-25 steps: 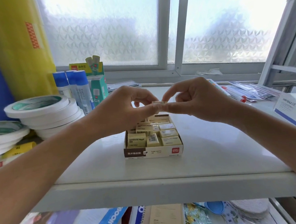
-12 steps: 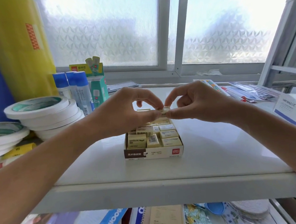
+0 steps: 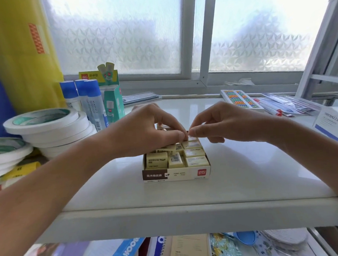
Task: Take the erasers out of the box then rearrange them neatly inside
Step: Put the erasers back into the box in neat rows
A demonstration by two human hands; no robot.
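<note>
An open cardboard eraser box (image 3: 177, 174) with a brown and cream front sits in the middle of the white shelf. Several cream wrapped erasers (image 3: 194, 152) lie in it, tidy rows on the right, a few tilted ones (image 3: 166, 148) on the left. My left hand (image 3: 144, 132) and my right hand (image 3: 221, 122) meet over the box's back half, thumbs and forefingers pinched together on one small eraser (image 3: 187, 136), mostly hidden by the fingertips and just above the packed ones.
Stacked rolls of white tape (image 3: 51, 127) and blue-capped glue sticks (image 3: 87, 101) stand at the left. A bead abacus (image 3: 239, 99), pens and a white carton (image 3: 334, 125) lie at the right. The shelf's front edge (image 3: 189, 217) is near me, with books below.
Both hands have come down together with the pinched eraser, from well above the box to just over its back rows.
</note>
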